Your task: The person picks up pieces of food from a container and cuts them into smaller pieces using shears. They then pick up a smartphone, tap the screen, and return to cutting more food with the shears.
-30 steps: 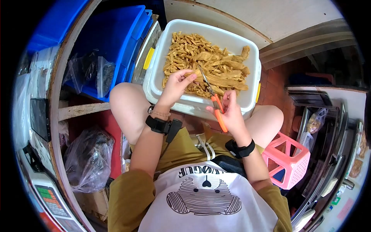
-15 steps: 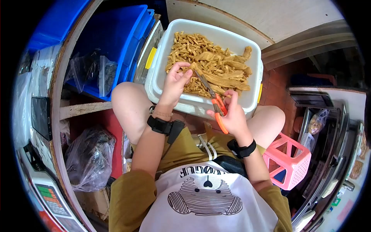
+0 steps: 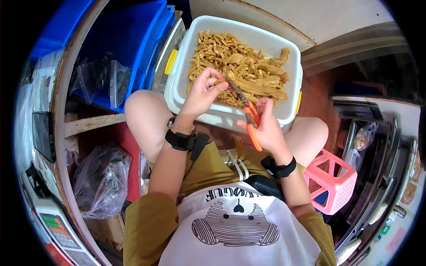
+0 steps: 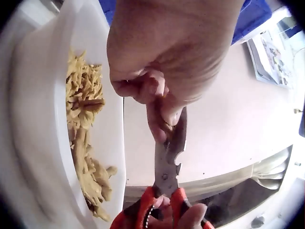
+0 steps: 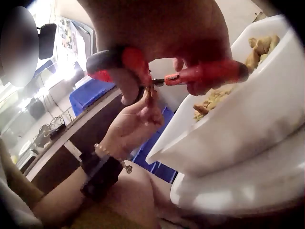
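Observation:
Orange-handled scissors (image 3: 251, 116) are gripped in the right hand (image 3: 268, 129), their blades pointing up and left to the left hand's fingertips. The left hand (image 3: 202, 94) pinches a small brown piece (image 3: 220, 82) between thumb and fingers, above the tub's near side. In the left wrist view the metal blades (image 4: 167, 167) lie right at the left fingertips, which partly hide the piece. The right wrist view shows the red handles (image 5: 205, 76) round the right hand's thumb and fingers. Brown strips and cut pieces (image 3: 213, 53) fill much of the white tub (image 3: 176, 84).
Blue crates (image 3: 128, 44) stand on a shelf at the left, with plastic bags (image 3: 119, 84) in front. A bulky clear bag (image 3: 101, 181) sits lower down. A pink stool (image 3: 333, 181) stands at the right, beside a cabinet. The tub rests between the person's knees.
The scissors' blades have moved left and up from over the strips to the left fingertips. The left hand's held piece now looks shorter. The view has shifted slightly.

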Demonstrator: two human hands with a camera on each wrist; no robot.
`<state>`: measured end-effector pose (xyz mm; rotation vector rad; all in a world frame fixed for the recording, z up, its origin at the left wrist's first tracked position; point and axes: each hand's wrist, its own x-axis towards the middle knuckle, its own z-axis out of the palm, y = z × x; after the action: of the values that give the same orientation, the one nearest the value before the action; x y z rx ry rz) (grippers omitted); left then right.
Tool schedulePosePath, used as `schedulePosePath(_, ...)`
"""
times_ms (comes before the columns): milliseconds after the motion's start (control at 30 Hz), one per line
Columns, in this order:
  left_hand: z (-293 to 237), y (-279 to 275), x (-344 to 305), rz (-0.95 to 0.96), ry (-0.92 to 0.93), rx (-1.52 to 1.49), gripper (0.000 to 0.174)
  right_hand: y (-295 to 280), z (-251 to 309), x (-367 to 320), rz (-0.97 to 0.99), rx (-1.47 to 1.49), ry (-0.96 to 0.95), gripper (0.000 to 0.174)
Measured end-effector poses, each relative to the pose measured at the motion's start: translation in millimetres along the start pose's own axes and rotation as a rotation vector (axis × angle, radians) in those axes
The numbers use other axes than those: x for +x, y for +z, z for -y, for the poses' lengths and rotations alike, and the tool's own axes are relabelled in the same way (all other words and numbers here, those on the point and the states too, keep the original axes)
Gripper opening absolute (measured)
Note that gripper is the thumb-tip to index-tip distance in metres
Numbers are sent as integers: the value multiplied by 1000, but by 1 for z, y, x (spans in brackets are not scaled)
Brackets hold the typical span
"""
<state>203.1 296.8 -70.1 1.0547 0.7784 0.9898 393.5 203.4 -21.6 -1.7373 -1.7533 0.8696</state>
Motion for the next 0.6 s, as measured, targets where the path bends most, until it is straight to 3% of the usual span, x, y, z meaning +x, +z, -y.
schedulePosePath(67, -1, -3, 1, -41, 20, -2, 17, -5, 3, 0, 72, 30, 88, 62)
schedulePosePath(233, 2, -12, 2, -103, 43, 55, 13, -3, -2, -1, 54, 19, 61, 60)
schedulePosePath(400, -4, -7, -3, 62, -36, -78, 11, -9, 4, -2, 76, 54, 61, 59)
schedulePosePath(500, -8, -4, -3, 168, -111, -60, 11, -7, -1, -2, 54, 59, -45, 59)
schedulePosePath(600, 0, -5, -1, 104, -59, -93, 12, -8, -2, -1, 78, 230, 43, 57)
